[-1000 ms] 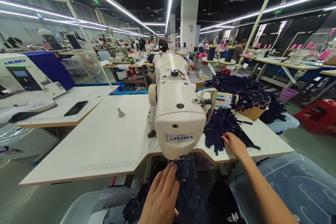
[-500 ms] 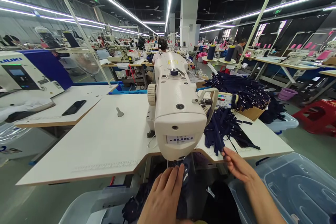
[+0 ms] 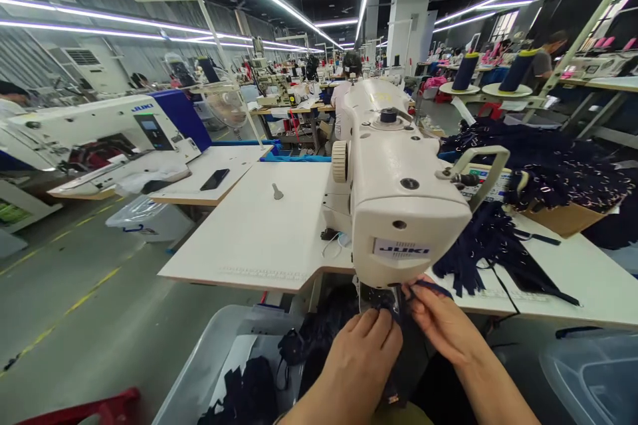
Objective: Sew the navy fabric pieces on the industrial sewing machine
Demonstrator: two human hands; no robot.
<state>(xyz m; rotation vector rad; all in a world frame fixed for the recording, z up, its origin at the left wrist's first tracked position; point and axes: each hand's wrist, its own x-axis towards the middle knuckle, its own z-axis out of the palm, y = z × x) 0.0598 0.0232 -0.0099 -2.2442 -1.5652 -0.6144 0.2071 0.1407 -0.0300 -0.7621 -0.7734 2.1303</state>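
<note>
The white sewing machine (image 3: 409, 212) stands in front of me, its head over my hands. My right hand (image 3: 446, 322) pinches a narrow navy fabric strap (image 3: 434, 288) just right of the needle area. My left hand (image 3: 363, 355) is closed below the machine head, fingers curled together at the sewing spot. Dark material shows at its fingertips, but what they hold is hidden. Right of the machine lies a bunch of navy straps (image 3: 476, 255) on the white table (image 3: 249, 232).
A clear plastic bin (image 3: 199, 365) with navy pieces sits below left, and a lidded bin (image 3: 593, 372) at lower right. A large heap of navy straps (image 3: 558, 159) rests on a cardboard box (image 3: 568, 218). A metal tool (image 3: 277, 192) and a phone (image 3: 214, 179) lie leftward.
My right hand has moved from the strap bunch to the machine's needle area, bringing a navy strap. My left hand's fingers are more curled. The view has turned left.
</note>
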